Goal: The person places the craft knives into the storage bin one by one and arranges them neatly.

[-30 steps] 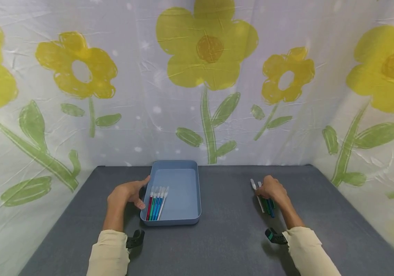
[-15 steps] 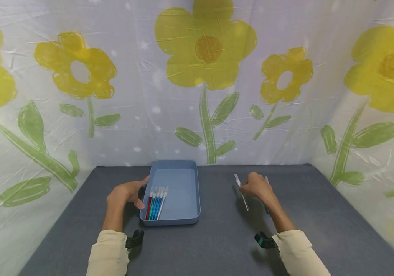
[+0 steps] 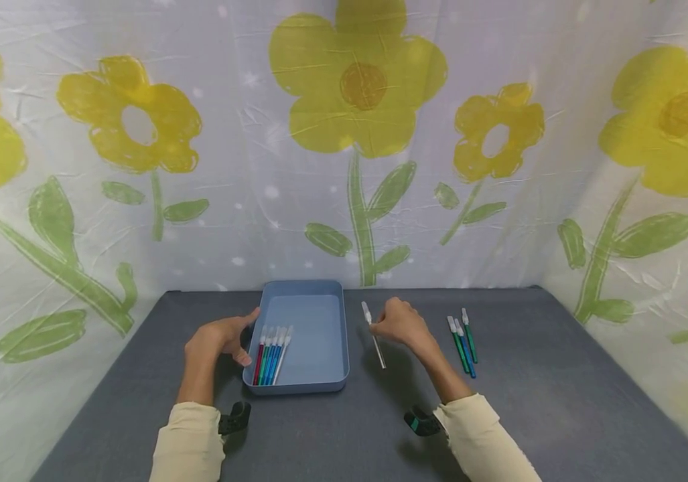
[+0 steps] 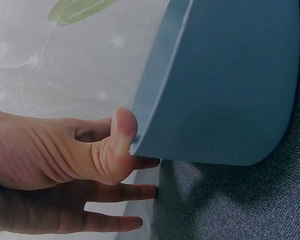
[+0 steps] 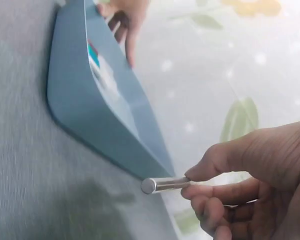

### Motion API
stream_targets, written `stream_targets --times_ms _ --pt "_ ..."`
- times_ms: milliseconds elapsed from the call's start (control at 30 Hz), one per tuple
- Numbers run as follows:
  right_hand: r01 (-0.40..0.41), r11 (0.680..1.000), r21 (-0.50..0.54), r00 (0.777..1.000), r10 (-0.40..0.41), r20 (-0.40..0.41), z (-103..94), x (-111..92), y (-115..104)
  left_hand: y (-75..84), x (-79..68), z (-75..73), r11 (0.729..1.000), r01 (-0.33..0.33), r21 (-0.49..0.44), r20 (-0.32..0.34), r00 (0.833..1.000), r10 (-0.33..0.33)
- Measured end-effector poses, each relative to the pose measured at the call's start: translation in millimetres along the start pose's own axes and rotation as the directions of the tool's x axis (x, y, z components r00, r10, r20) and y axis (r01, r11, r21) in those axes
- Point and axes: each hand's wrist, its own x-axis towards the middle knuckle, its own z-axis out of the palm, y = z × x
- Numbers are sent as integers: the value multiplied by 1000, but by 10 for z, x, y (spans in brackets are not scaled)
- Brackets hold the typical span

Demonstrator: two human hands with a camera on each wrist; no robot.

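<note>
In the head view my right hand (image 3: 402,323) pinches a silver pen with a whitish cap (image 3: 375,338) between thumb and fingers, to the right of the blue tray (image 3: 313,335). Its round silver end (image 5: 149,186) points toward the camera in the right wrist view. My left hand (image 3: 220,340) is at the tray's left side. Its thumb (image 4: 122,132) lies at the rim and its other fingers stretch out beside the wall. Several pens (image 3: 271,358) with whitish caps and red, green, blue and silver barrels lie side by side in the tray's near-left part.
On the dark table (image 3: 319,435), right of my right hand, lie two green pens and a blue pen (image 3: 466,345) with whitish caps. A curtain (image 3: 247,201) printed with yellow flowers stands behind the table and along both sides.
My right hand has moved left from the pen group toward the tray, carrying the silver pen. The green and blue pens left behind are now uncovered. My left hand and the tray have stayed put.
</note>
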Motion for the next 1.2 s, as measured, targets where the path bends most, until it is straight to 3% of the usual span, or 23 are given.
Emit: stream_targets --times_ms 333,633,867,1200 --pt "88 996 28 996 -89 11 364 44 -456 -19 10 10 1000 13 -24 1 1000 -13" --pt "81 993 87 995 -86 55 679 114 -776 -9 14 8 1000 19 -16 2 1000 -19" --pt "57 995 87 996 -63 70 894 215 -908 -30 49 -1 999 38 -7 -3 999 -38" --pt "-12 997 75 996 5 89 1089 363 -904 -7 45 -8 1000 4 -4 13 1000 -4"
